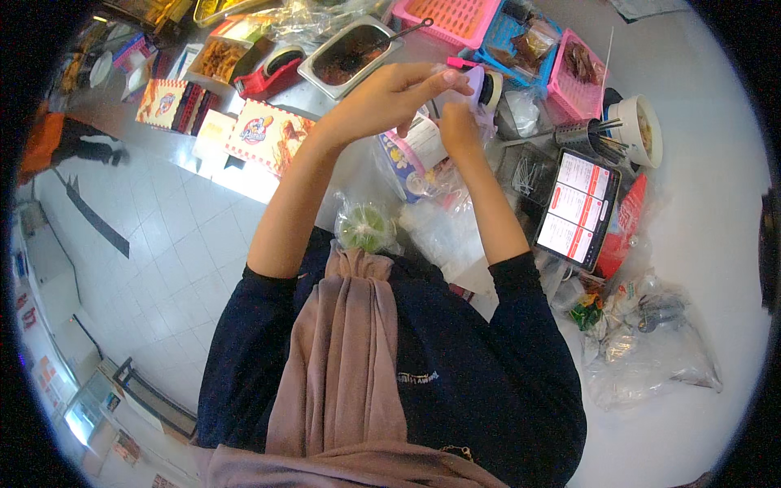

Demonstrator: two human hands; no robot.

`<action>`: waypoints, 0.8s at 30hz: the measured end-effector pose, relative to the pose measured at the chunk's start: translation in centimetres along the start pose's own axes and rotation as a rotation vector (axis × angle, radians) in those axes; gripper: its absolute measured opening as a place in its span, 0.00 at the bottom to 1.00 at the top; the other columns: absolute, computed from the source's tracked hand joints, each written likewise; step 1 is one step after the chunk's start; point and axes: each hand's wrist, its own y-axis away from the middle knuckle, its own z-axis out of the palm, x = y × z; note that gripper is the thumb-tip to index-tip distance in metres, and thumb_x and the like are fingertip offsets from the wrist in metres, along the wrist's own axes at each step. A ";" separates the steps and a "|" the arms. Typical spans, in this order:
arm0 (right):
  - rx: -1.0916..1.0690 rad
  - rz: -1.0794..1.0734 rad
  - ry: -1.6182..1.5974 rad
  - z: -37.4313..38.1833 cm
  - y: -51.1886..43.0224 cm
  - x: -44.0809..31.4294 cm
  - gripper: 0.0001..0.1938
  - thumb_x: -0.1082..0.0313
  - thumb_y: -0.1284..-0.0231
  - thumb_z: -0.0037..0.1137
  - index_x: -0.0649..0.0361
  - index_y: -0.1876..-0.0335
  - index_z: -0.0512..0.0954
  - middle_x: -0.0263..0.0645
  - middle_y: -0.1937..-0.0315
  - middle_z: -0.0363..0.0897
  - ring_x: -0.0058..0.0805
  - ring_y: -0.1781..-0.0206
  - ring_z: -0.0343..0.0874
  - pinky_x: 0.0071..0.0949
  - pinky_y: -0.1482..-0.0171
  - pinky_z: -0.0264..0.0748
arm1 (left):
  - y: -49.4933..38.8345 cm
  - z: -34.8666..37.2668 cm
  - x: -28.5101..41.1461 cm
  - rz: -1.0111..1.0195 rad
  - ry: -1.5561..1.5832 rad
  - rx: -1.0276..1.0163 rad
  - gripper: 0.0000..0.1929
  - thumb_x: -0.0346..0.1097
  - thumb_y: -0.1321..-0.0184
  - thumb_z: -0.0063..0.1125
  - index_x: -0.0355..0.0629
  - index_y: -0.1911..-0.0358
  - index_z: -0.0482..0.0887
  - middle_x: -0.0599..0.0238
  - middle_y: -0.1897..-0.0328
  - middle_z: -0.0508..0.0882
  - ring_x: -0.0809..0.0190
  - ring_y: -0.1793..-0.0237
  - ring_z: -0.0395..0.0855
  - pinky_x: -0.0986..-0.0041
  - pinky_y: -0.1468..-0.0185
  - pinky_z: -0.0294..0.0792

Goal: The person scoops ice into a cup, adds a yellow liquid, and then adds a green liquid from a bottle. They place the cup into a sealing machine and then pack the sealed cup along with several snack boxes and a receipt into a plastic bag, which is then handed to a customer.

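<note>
My left hand [390,97] reaches over the counter with its fingers stretched toward a purple tape dispenser [476,85]. Just below and to its right is my right hand [459,127], its fingers curled beside the dispenser. Whether either hand grips anything thin cannot be made out. Beneath them stands a transparent plastic bag holding a printed blue-and-yellow package [398,160]. A white paper slip with print [422,141] lies against this bag. Nearer my body, a tied plastic bag with something green inside [365,229] sits at the counter's edge.
Left lie printed food boxes [268,134], a red tape dispenser [268,76] and a metal pan of dark sauce with a ladle [348,58]. Pink [448,21] and blue baskets [518,43] stand behind. Rightward are a tablet [576,210], a white tub [634,131] and plastic bags [659,348].
</note>
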 end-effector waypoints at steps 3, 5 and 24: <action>0.000 -0.020 -0.182 0.3 1.5 1.2 0.09 0.70 0.46 0.49 0.68 0.65 0.78 0.56 0.65 0.78 0.51 0.62 0.79 0.41 0.59 0.74 | 0.4 -1.5 -0.4 -0.069 -0.073 -0.094 0.22 0.54 0.33 0.42 0.45 0.55 0.83 0.68 0.63 0.84 0.75 0.86 0.68 0.82 0.81 0.65; 0.032 -0.053 -0.248 0.1 3.4 1.2 0.10 0.72 0.45 0.48 0.67 0.61 0.78 0.55 0.63 0.78 0.50 0.60 0.79 0.39 0.58 0.74 | 1.7 -1.9 -0.8 -0.049 -0.062 -0.075 0.22 0.55 0.33 0.42 0.47 0.52 0.82 0.69 0.68 0.82 0.76 0.86 0.68 0.84 0.82 0.63; -0.345 -0.252 0.094 -4.5 9.9 -2.5 0.18 0.78 0.48 0.46 0.56 0.49 0.74 0.42 0.47 0.71 0.43 0.50 0.75 0.37 0.52 0.75 | 5.6 -2.8 -3.5 -0.151 -0.040 -0.068 0.21 0.55 0.34 0.44 0.50 0.50 0.81 0.67 0.55 0.84 0.77 0.88 0.67 0.87 0.84 0.62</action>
